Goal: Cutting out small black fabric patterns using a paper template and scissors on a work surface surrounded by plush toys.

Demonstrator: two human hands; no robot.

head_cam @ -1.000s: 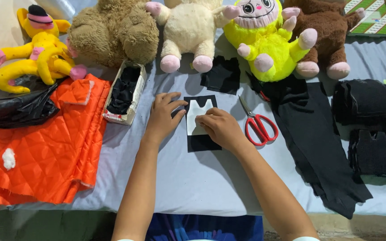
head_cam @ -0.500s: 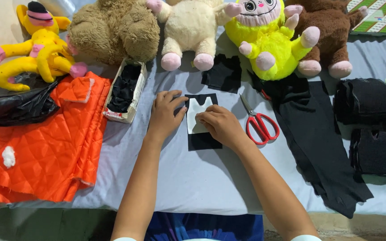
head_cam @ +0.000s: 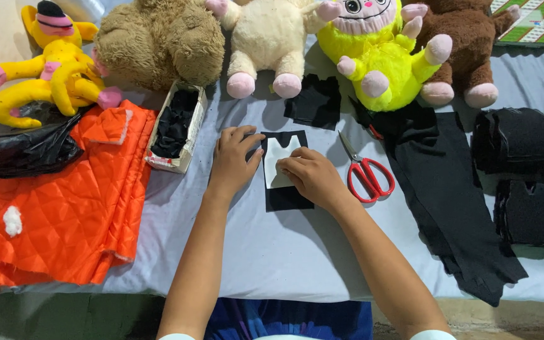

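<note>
- The left hand (head_cam: pixel 233 160) lay flat, fingers spread, just left of frame centre, pressing on the left edge of a black fabric piece (head_cam: pixel 288 196) and clasping nothing.
- The right hand (head_cam: pixel 310 177) rested at centre, fingers curled down onto a white paper template (head_cam: pixel 279 162); it pinned the sheet flat rather than gripping it.
- The template sat on top of the black fabric piece, which lay on the grey-covered counter (head_cam: pixel 284 252) in the middle of the frame.
- Red-handled scissors (head_cam: pixel 365 173) lay closed just right of the right hand, apart from it.
- A long black cloth (head_cam: pixel 448 208) stretched from the centre right toward the lower right, with stacks of cut black pieces (head_cam: pixel 524 170) at the right edge.
- A small black scrap (head_cam: pixel 315 104) lay above the hands, near the toys.
- A narrow cardboard box (head_cam: pixel 177 129) filled with black pieces stood left of the left hand.
- Orange quilted fabric (head_cam: pixel 58 208) covered the left side, with a black plastic bag (head_cam: pixel 23 148) above it.
- Along the top sat plush toys: a yellow long-armed toy (head_cam: pixel 45 69), a brown bear (head_cam: pixel 158 44), a cream bear (head_cam: pixel 266 44), a yellow-green doll (head_cam: pixel 379 56) and a dark brown toy (head_cam: pixel 467 50).
</note>
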